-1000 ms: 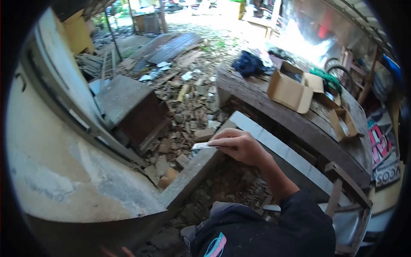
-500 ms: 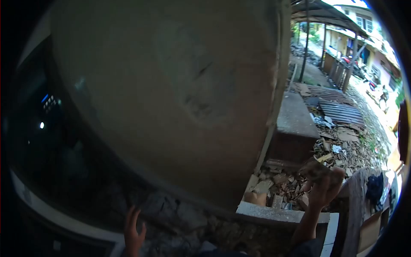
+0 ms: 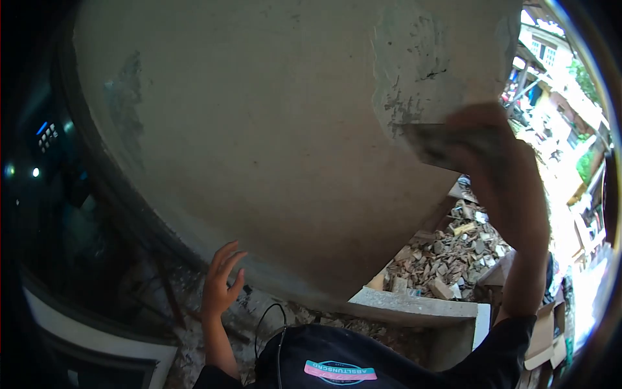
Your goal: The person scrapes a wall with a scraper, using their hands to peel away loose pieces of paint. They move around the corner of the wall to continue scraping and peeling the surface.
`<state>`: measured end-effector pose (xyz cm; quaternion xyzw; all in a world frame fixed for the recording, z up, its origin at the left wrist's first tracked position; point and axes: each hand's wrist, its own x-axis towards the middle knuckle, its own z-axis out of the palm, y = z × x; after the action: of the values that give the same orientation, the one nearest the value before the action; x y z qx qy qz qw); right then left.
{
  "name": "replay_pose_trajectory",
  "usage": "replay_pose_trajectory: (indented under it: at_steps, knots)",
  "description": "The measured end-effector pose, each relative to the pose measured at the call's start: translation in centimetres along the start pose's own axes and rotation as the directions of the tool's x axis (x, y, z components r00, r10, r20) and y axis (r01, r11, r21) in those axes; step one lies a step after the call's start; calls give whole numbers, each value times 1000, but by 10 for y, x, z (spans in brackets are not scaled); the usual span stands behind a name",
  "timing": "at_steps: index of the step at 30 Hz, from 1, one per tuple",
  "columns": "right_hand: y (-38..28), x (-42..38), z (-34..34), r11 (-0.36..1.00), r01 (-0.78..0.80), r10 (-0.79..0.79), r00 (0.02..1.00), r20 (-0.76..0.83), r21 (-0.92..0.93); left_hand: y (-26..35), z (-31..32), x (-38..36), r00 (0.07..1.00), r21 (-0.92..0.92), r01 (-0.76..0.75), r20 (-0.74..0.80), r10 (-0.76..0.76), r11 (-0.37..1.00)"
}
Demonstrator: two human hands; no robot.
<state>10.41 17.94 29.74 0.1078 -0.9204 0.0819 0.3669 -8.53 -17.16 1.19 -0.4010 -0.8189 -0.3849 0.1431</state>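
My right hand (image 3: 495, 146) is raised at the right side of the wall, smeared by motion. Its fingers are wrapped round a plastering trowel (image 3: 434, 146), whose flat dark blade lies close to the wall; whether it touches cannot be made out. On the wall (image 3: 259, 129), a rough grey patch (image 3: 414, 84) with dark scrapes shows just above the blade. Low on the left, my left hand (image 3: 221, 282) is held up with its fingers apart and nothing in them, near the wall's lower edge.
Broken rubble (image 3: 447, 253) fills the ground beyond the wall's right edge. A pale ledge (image 3: 414, 303) runs below it. Cardboard (image 3: 547, 340) lies at lower right. A dark opening (image 3: 58, 214) is on the left, and buildings stand outside.
My right hand has risen with the trowel from over the rubble to the wall's right side. My left hand has come up slightly. The view has shifted, showing more wall and my dark shirt.
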Motion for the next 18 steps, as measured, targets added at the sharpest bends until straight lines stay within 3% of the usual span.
replay_pose_trajectory:
  at_steps: [2,3,8,9,12,14,16,18]
  knots:
    - [-6,17,11,997,-72,72,983,168,-5,0,11,12,999,-77,-20,25,22,997]
    - [-25,27,1,964,-248,266,912,312,-98,1,13,18,998,-109,-31,42,36,994]
    - [-58,22,-21,950,-20,64,989,131,-311,-19,11,33,992,-168,-125,-55,117,978]
    - [-57,21,-18,904,-49,165,956,242,-425,-25,17,30,993,-206,-109,-70,97,972]
    - [-57,18,-15,906,-59,200,932,301,-420,-27,21,25,997,-232,-77,-49,67,970]
    - [-68,19,-31,927,-31,127,964,235,-374,-20,15,20,995,-273,-88,-75,70,958]
    - [-78,22,-50,954,-28,50,996,67,-299,-23,17,11,993,-313,-79,-108,48,946]
    - [-75,25,-63,949,-18,44,996,75,-314,-34,26,1,991,-355,-61,-132,14,933]
